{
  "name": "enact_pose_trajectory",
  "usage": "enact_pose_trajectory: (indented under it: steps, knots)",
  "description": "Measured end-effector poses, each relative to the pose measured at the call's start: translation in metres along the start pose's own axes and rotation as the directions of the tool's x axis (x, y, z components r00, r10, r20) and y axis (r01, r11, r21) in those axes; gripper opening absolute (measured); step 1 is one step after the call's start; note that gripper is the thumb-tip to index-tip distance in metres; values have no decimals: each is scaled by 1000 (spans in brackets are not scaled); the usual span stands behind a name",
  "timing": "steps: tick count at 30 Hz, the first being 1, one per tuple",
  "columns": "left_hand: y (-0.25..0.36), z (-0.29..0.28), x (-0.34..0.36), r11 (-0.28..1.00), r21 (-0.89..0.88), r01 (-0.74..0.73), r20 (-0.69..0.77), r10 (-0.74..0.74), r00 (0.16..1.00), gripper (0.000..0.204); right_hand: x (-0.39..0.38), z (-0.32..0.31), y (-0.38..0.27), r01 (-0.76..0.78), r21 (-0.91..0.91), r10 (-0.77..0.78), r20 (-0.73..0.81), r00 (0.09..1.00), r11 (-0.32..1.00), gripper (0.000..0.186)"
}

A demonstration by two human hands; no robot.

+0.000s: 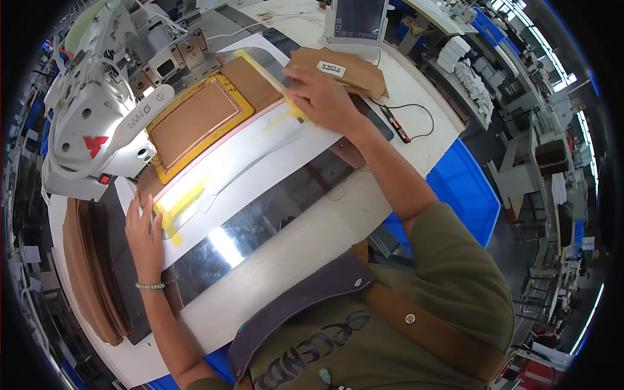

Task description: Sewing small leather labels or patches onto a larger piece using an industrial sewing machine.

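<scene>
A white sewing machine head (91,123) stands over a flat template with yellow tape (188,195) along its edges. On the template, a yellow frame (238,97) surrounds brown material (192,127), with a pink strip alongside. My left hand (144,231) rests at the template's near left end, fingers extended and apart. My right hand (318,97) touches the far right corner, its fingers apart and slightly bent. A white sheet (292,140) lies beneath the template.
A stack of brown pieces (91,266) lies at the left, more brown pieces (364,78) at upper right. A screen device (356,19), a red-black tool (396,123) with a cable and a blue bin (468,201) are around the table (351,208).
</scene>
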State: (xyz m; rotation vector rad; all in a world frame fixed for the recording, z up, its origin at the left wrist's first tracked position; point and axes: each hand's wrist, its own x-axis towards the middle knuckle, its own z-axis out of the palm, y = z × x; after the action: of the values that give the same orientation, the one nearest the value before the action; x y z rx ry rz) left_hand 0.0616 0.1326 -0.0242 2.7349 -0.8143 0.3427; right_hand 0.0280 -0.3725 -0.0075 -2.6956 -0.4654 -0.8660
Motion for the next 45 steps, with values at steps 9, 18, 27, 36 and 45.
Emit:
enact_pose_trajectory:
  steps: [9, 18, 27, 36, 45]
  knots:
    - [0, 1, 1, 1000, -30, -6, -16, 6, 1000, 47, 2, -34, 95, -667, -86, 672, 109, 732, 740, 25]
    - [-19, -16, 29, 993, -93, -68, -206, 48, 977, 38, 93, -6, 41, -250, 394, 207, 149, 967, 885, 22]
    - [-29, 17, 79, 986, -126, -107, -31, 104, 994, 32, 165, 122, -78, 95, 333, -181, 237, 954, 938, 21]
    - [-32, 33, 100, 932, -363, -8, 60, 32, 998, 35, 149, 140, -83, 187, 239, -241, 219, 945, 953, 21]
    - [-29, 22, 126, 962, -203, -184, 145, 216, 966, 40, 146, 141, -88, 221, 202, -255, 162, 953, 954, 17]
